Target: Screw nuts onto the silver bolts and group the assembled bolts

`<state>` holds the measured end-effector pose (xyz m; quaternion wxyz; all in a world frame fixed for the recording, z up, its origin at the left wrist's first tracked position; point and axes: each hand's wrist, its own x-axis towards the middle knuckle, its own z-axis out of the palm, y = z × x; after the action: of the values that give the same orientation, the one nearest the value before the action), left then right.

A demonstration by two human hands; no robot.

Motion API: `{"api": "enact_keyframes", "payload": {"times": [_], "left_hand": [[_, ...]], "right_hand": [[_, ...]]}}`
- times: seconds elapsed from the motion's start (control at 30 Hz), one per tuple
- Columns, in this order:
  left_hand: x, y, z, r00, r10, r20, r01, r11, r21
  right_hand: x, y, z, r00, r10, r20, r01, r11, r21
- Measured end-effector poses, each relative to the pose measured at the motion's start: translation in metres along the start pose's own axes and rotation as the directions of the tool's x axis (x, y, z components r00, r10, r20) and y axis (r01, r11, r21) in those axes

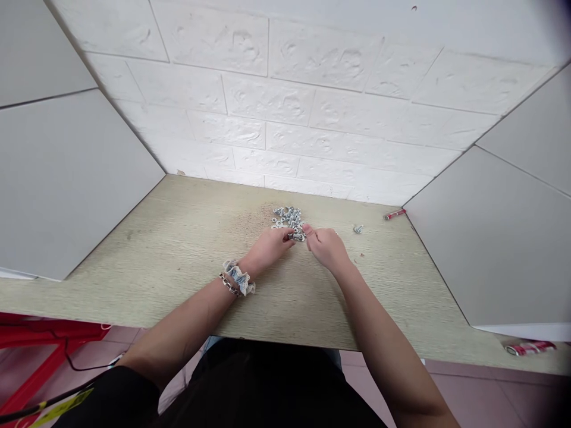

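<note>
A small heap of silver bolts (292, 215) lies on the wooden tabletop, mixed with loose washers (279, 224). My left hand (270, 245) is at the near edge of the heap, pinching a silver bolt (293, 236) between thumb and fingers. Just to its right, my right hand (326, 246) is closed with the fingers curled in and the thumb on top. Whatever it may hold is hidden by the fingers. A single bolt (358, 229) rests apart, right of my right hand.
Behind the tabletop (187, 226) rises a white brick-patterned wall (267, 137). Grey panels stand at the left (75, 184) and right (504, 238). Two red-and-silver cylinders lie on the right, one far (395, 214), one near the front edge (530, 348).
</note>
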<state>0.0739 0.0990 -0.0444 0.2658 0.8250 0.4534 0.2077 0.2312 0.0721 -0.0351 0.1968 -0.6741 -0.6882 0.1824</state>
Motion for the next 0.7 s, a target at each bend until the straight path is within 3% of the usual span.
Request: {"api": "enact_keyframes", "payload": {"times": [0.17,0.27,0.7], "left_hand": [[0.0003,-0.0008,0.0004,1.000,0.024,0.004,-0.024,1.000,-0.010],[0.0004,-0.0005,0.0005,1.000,0.021,0.015,-0.021,1.000,-0.003],[0.0012,-0.0043,0.0044,0.999,0.030,0.020,-0.029,0.998,-0.054]], "right_hand": [[0.0005,0.0016,0.0027,0.965,-0.258,-0.052,0.262,0.957,0.123],[0.0022,0.0032,0.0061,0.941,-0.336,-0.025,0.336,0.932,0.138],[0.0035,0.0037,0.0082,0.945,-0.326,-0.008,0.325,0.939,0.112]]}}
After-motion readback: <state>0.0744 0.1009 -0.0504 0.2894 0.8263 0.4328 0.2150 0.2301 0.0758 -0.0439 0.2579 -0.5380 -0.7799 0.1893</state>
